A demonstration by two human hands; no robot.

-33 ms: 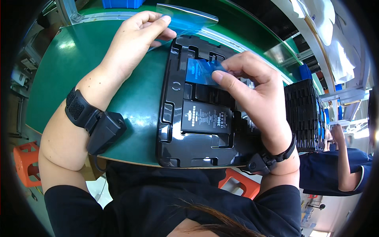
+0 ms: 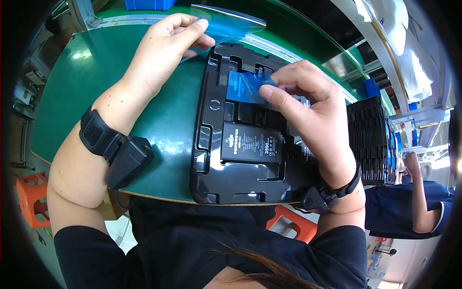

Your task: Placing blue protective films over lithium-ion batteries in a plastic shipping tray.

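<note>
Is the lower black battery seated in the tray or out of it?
In. The lower battery lies flat inside a pocket of the black tray, with neither hand touching it.

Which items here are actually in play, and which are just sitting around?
In play:
- left hand pinching the clear blue film
- right hand holding a blue-wrapped battery
- black tray on the green table
- black battery lying in the tray

Lying about:
- stack of black trays to the right
- orange stool
- blue bin
</note>
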